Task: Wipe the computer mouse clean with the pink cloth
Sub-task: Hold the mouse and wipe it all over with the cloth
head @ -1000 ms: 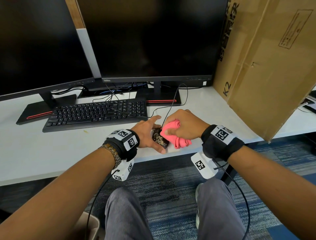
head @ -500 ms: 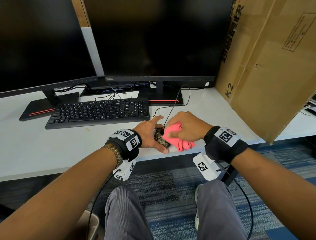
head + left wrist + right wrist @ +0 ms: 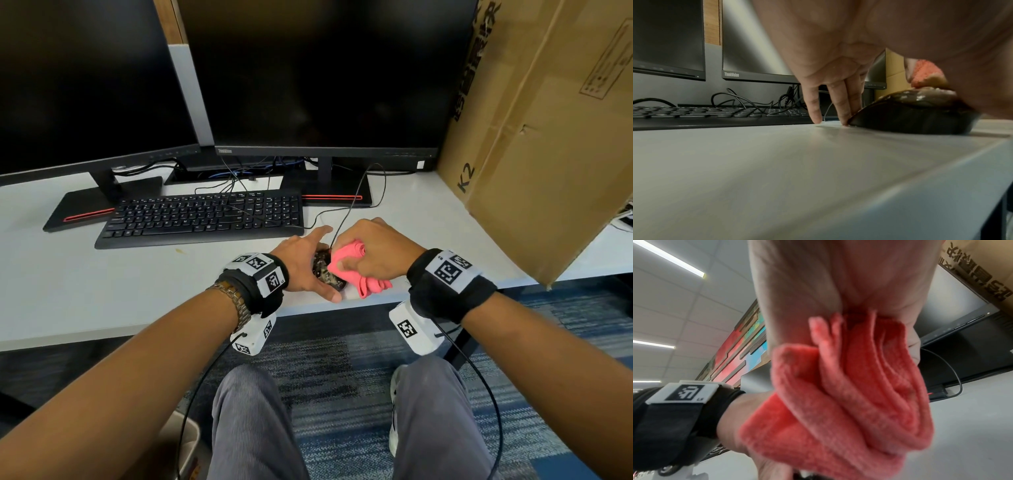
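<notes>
Right now we have the computer mouse [image 3: 325, 272] sitting on the desk [image 3: 102, 291], just in front of the keyboard's [image 3: 202, 216] right end and close to the desk's near edge. We keep it there, it seems, so that the surface takes the pressure of the rubbing while one hand stops it from sliding.

Our left hand [image 3: 301, 263] does that steadying: it arches over the mouse's left side, thumb along the near flank, and in the left wrist view its fingers [image 3: 840, 104] reach straight down to the desk at the mouse's front edge. They brace the mouse more than they wrap it.

Our right hand [image 3: 373, 253] is clenched on the pink cloth [image 3: 346, 263], bunched into folds with a loose tail hanging toward the desk edge. The wad presses on the mouse's top from the right, and pale specks show on the dark shell, so we judge the wiping unfinished.

The mouse's cable [image 3: 346, 216] runs back past the keyboard toward the monitor stand.
</notes>
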